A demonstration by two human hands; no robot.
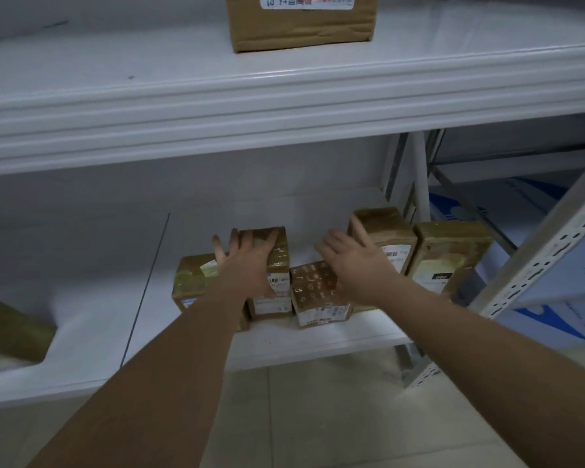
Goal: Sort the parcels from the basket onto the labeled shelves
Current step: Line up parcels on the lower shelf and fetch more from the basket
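Observation:
Several taped brown parcels stand in a row on the lower white shelf (318, 342). My left hand (250, 261) lies with spread fingers on top of the second parcel (277, 285), beside the leftmost parcel (191, 278). My right hand (355, 261) reaches over the low patterned parcel (313, 292), its fingers touching the left side of a taller parcel (385, 231). Another parcel (450, 255) stands at the right end of the row. The basket is out of view.
A larger cardboard box (301, 21) sits on the upper shelf (284, 106). A blurred brown parcel (11, 329) lies at the far left. A perforated metal upright (547, 251) stands at the right, with blue-and-white cartons (554, 309) behind it. Tiled floor lies below.

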